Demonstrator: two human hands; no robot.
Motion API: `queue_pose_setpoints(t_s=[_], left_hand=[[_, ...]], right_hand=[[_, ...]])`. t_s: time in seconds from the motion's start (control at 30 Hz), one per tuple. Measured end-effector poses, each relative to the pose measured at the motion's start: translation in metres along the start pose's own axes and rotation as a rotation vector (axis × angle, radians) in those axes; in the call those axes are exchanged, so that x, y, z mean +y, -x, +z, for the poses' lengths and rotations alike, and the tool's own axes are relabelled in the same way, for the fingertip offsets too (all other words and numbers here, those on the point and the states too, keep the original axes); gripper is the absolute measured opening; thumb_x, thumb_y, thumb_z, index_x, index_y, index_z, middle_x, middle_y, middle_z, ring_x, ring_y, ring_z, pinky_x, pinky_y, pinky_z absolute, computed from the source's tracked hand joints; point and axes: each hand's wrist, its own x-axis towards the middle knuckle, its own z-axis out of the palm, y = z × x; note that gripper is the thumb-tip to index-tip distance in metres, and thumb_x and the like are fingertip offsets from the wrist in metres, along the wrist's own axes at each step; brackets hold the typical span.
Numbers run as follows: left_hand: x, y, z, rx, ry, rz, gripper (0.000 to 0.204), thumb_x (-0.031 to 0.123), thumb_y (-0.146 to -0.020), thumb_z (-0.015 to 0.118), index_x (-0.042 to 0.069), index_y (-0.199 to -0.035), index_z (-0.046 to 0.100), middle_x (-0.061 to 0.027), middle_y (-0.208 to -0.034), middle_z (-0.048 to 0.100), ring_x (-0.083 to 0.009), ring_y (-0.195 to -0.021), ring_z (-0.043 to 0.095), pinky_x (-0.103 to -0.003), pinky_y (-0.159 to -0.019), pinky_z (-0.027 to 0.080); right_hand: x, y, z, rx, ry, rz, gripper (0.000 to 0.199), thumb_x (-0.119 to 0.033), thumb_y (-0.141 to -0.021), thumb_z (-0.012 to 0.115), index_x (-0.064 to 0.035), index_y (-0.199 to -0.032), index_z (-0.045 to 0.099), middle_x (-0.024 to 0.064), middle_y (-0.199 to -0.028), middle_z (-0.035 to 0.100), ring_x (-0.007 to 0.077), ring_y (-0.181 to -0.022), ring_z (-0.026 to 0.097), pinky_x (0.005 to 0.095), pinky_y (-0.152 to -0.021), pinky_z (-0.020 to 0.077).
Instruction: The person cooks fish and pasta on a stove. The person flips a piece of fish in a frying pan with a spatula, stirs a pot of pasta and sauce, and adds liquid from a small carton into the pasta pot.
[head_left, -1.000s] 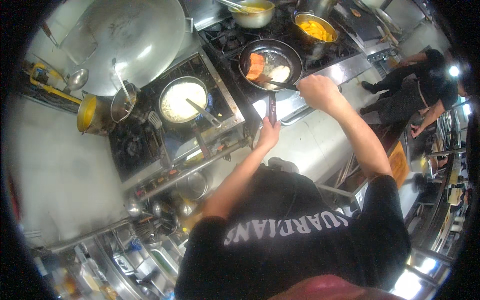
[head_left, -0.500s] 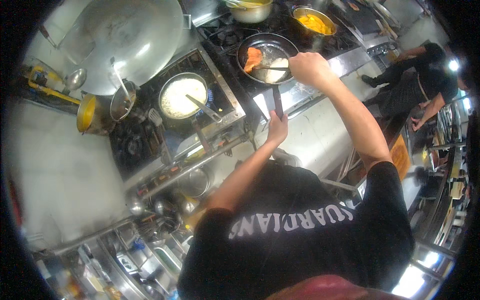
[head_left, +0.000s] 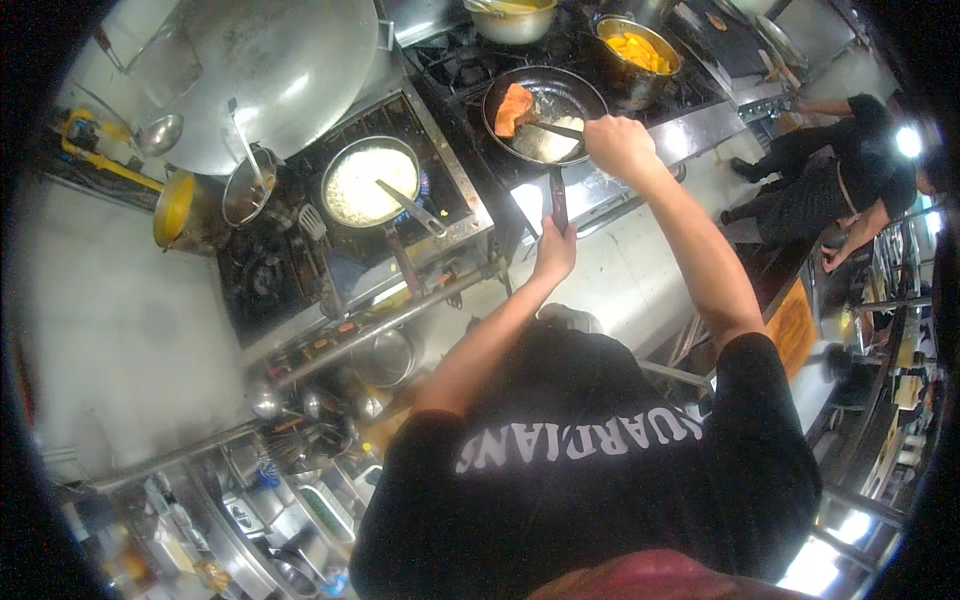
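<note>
My left hand (head_left: 556, 250) is wrapped round the handle of a dark frying pan (head_left: 575, 90) on the stove. In the pan lie an orange-brown piece of food that looks like a fish fillet (head_left: 513, 108) and a paler, whitish piece (head_left: 545, 145) beside it. Closed above the pan's right rim, my right hand (head_left: 620, 146) grips a thin dark utensil (head_left: 560, 130). It reaches over the pale piece toward the orange one; whether it is tongs or a spatula I cannot make out.
Left of the pan, a second pan (head_left: 370, 182) of pale, bubbling food sits over a blue flame, a metal utensil in it. A big wok (head_left: 270, 80) stands at the far left. Behind are a pot of yellow pieces (head_left: 640, 50) and another pot (head_left: 512, 22). Another person (head_left: 850, 170) works at right.
My right hand and the utensil have shifted slightly left and down relative to the pan. The pale piece sits a little farther left in it. My left hand keeps its hold. The whole view has shifted slightly.
</note>
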Motion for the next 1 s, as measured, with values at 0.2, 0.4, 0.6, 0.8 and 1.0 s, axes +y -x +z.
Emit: queue_pose_setpoints(t_s=[0.2,0.4,0.6,0.8,1.0], left_hand=[[0.002,-0.001,-0.002,-0.037,0.018,0.0,0.046,0.029,-0.1,0.058,-0.004,-0.127,0.042,-0.0356,-0.109,0.065,-0.0526,-0.105,0.064,-0.056,-0.091,0.048],[0.008,0.0,-0.012,0.02,-0.04,0.012,0.046,0.029,-0.1,0.059,-0.003,-0.128,0.042,-0.0334,-0.106,0.067,-0.0498,-0.102,0.066,-0.055,-0.089,0.05],[0.013,0.006,-0.022,-0.023,-0.042,-0.041,0.049,0.031,-0.101,0.059,-0.003,-0.132,0.041,-0.0307,-0.107,0.068,-0.0459,-0.103,0.068,-0.053,-0.09,0.051],[-0.006,-0.002,-0.019,-0.011,-0.089,-0.023,0.049,0.031,-0.101,0.058,-0.002,-0.133,0.041,-0.0331,-0.111,0.066,-0.0498,-0.107,0.065,-0.054,-0.093,0.049],[-0.001,-0.001,-0.023,-0.028,-0.133,-0.026,0.05,0.031,-0.101,0.058,-0.001,-0.134,0.04,-0.0344,-0.112,0.065,-0.0512,-0.107,0.064,-0.056,-0.094,0.049]], right_hand=[[0.017,-0.001,0.074,0.077,-0.09,0.083,0.022,-0.012,-0.089,0.056,-0.0066,-0.099,0.074,0.0231,-0.091,0.074,0.0407,-0.086,0.074,0.0515,-0.075,0.0596],[0.017,0.03,0.116,0.116,-0.304,0.273,0.032,-0.017,-0.096,0.053,-0.0201,-0.124,0.067,0.0223,-0.096,0.074,0.0426,-0.09,0.072,0.0551,-0.079,0.0563],[0.03,0.054,0.163,0.227,-0.47,0.344,0.037,-0.027,-0.096,0.061,-0.0258,-0.133,0.065,0.0206,-0.099,0.073,0.0413,-0.093,0.071,0.0534,-0.08,0.0556],[0.046,0.072,0.171,0.302,-0.545,0.365,0.037,-0.03,-0.096,0.064,-0.0267,-0.133,0.068,0.021,-0.104,0.073,0.0422,-0.095,0.07,0.0523,-0.083,0.0553],[0.073,0.076,0.151,0.241,-0.532,0.375,0.038,-0.028,-0.092,0.069,-0.0254,-0.13,0.07,0.0219,-0.105,0.072,0.0424,-0.101,0.069,0.0504,-0.087,0.0547]])
